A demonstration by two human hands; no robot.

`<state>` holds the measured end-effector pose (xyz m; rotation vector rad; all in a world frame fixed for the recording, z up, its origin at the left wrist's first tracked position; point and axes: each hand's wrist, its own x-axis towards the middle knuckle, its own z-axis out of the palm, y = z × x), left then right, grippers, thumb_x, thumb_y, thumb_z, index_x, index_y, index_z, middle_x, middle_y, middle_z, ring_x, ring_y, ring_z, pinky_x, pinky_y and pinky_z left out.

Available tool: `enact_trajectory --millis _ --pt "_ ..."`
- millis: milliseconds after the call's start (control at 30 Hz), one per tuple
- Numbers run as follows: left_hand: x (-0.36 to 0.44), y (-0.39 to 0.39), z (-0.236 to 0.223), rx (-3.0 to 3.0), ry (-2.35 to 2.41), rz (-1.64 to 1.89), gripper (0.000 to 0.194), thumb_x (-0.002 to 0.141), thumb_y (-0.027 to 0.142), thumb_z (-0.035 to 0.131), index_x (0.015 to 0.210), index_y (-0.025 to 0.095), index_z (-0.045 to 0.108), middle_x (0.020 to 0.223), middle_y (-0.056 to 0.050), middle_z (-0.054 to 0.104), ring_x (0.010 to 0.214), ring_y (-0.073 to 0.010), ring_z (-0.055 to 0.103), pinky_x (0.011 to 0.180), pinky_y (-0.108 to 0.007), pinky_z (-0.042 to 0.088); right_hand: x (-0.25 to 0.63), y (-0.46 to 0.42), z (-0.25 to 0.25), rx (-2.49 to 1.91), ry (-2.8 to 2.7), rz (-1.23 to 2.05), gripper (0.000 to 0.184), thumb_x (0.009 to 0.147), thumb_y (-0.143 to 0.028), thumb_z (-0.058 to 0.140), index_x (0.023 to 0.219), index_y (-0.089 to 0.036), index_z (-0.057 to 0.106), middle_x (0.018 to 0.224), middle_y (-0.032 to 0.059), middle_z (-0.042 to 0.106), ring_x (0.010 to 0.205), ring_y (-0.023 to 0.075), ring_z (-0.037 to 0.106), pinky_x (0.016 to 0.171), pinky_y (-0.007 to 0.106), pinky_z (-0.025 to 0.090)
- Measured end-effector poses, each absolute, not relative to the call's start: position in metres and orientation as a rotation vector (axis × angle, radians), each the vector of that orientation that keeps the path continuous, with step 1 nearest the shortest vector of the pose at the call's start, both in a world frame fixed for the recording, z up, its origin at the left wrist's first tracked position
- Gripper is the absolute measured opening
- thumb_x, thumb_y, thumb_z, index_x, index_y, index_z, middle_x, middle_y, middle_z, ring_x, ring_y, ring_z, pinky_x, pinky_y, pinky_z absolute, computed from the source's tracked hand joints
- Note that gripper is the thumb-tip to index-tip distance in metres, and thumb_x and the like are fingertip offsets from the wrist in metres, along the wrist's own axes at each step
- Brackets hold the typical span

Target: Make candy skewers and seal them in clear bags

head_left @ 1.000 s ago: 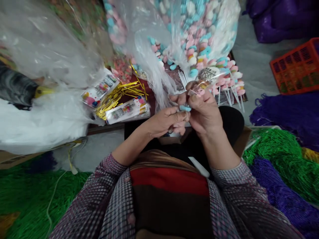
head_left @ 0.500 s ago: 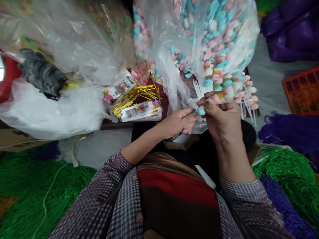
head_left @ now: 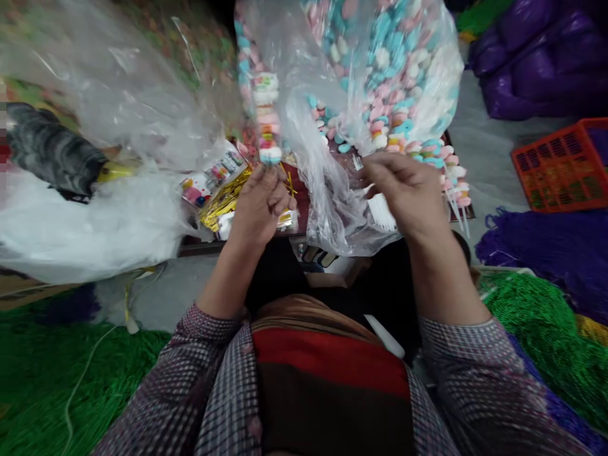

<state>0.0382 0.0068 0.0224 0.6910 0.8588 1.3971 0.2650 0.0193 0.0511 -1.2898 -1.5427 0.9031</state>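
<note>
A gummy and marshmallow skewer (head_left: 267, 120) in a clear printed wrapper stands upright, its lower end pinched in my left hand (head_left: 261, 206). Gold twist ties (head_left: 223, 197) and printed wrappers (head_left: 228, 166) lie just behind and beside that hand. My right hand (head_left: 411, 193) hovers over the right part of the table, fingers loosely bent and apart, with nothing visible between them. Under its fingertips are white sticks (head_left: 381, 212) on crumpled clear plastic (head_left: 339, 225). Partly hidden behind the right hand, several candy skewers (head_left: 456, 174) lie with their sticks toward me.
Large clear bags of pink, blue and white candies (head_left: 384, 57) fill the back. At left are a white plastic bag (head_left: 90, 228) and a dark patterned sleeve with a yellow end (head_left: 57, 149). An orange crate (head_left: 560, 168) and green strands (head_left: 536, 310) sit at right.
Both hands were together at the skewer's lower end. My left hand has carried the skewer left and turned it upright; the right hand has let go and stays over the sticks.
</note>
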Motion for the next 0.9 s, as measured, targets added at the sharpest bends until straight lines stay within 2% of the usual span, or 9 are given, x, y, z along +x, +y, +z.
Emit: enact_trajectory --millis 133,233,367,500,600,700,800,900 --pt "0.012 0.004 0.025 0.625 0.870 1.505 0.027 0.100 0.029 0.059 0.074 0.022 0.063 0.048 0.009 0.028 0.039 -0.0067 0.030 0.050 -0.024 0.046 0.207 0.037 0.022 -1.213 -2.000 0.981 0.017 0.094 -0.028 0.063 0.094 -0.022 0.079 0.092 0.0013 0.079 0.091 0.0203 0.073 0.087 0.036 0.057" --pt "-0.003 -0.003 0.019 0.622 0.878 1.563 0.026 0.099 0.028 0.060 0.074 0.022 0.064 0.048 0.009 0.027 0.039 -0.0068 0.029 0.050 -0.024 0.047 0.165 0.060 0.002 -1.254 -2.245 0.801 0.026 0.097 -0.018 0.053 0.101 -0.020 0.079 0.105 0.0057 0.080 0.103 0.0231 0.072 0.095 0.038 0.053" --pt "-0.013 -0.010 0.010 0.642 0.979 1.582 0.027 0.096 0.038 0.066 0.074 0.024 0.061 0.047 0.009 0.027 0.038 -0.0073 0.029 0.048 -0.024 0.046 0.129 0.088 -0.011 -1.315 -2.521 0.508 0.033 0.099 -0.011 0.044 0.105 -0.015 0.076 0.114 0.0153 0.076 0.111 0.0273 0.067 0.098 0.040 0.048" --pt "-0.016 -0.012 0.005 0.643 0.984 1.594 0.027 0.095 0.041 0.068 0.075 0.023 0.061 0.048 0.010 0.027 0.038 -0.0062 0.029 0.048 -0.023 0.046 0.114 0.097 -0.017 -1.425 -2.595 0.386 0.030 0.100 -0.014 0.045 0.106 -0.011 0.075 0.119 0.0202 0.072 0.110 0.0296 0.064 0.094 0.040 0.047" --pt "-0.017 -0.011 0.004 0.633 0.970 1.590 0.028 0.095 0.039 0.068 0.075 0.022 0.062 0.048 0.011 0.027 0.037 -0.0054 0.029 0.047 -0.022 0.045 0.116 0.100 -0.022 -1.445 -2.536 0.409 0.027 0.099 -0.016 0.048 0.102 -0.013 0.075 0.112 0.0182 0.074 0.101 0.0274 0.065 0.088 0.037 0.047" --pt "-0.018 -0.010 0.004 0.610 0.951 1.571 0.028 0.096 0.037 0.068 0.074 0.021 0.063 0.047 0.010 0.027 0.037 -0.0050 0.030 0.047 -0.022 0.045 0.124 0.105 -0.025 -1.391 -2.422 0.532 0.023 0.095 -0.015 0.054 0.083 -0.016 0.073 0.091 0.0110 0.074 0.087 0.0227 0.063 0.081 0.034 0.046" --pt "-0.016 -0.011 0.006 0.599 0.919 1.553 0.027 0.096 0.036 0.067 0.074 0.022 0.063 0.047 0.010 0.029 0.037 -0.0052 0.030 0.047 -0.022 0.046 0.133 0.109 -0.027 -1.355 -2.227 0.736 0.028 0.092 -0.017 0.059 0.065 -0.017 0.065 0.067 0.0025 0.063 0.071 0.0173 0.057 0.070 0.030 0.042" --pt "-0.013 -0.010 0.007 0.591 0.924 1.530 0.026 0.096 0.035 0.067 0.074 0.022 0.063 0.046 0.011 0.030 0.036 -0.0053 0.030 0.045 -0.021 0.045 0.139 0.105 -0.024 -1.330 -1.989 0.931 0.027 0.090 -0.018 0.061 0.063 -0.018 0.063 0.058 -0.0018 0.056 0.061 0.0141 0.054 0.062 0.028 0.039"
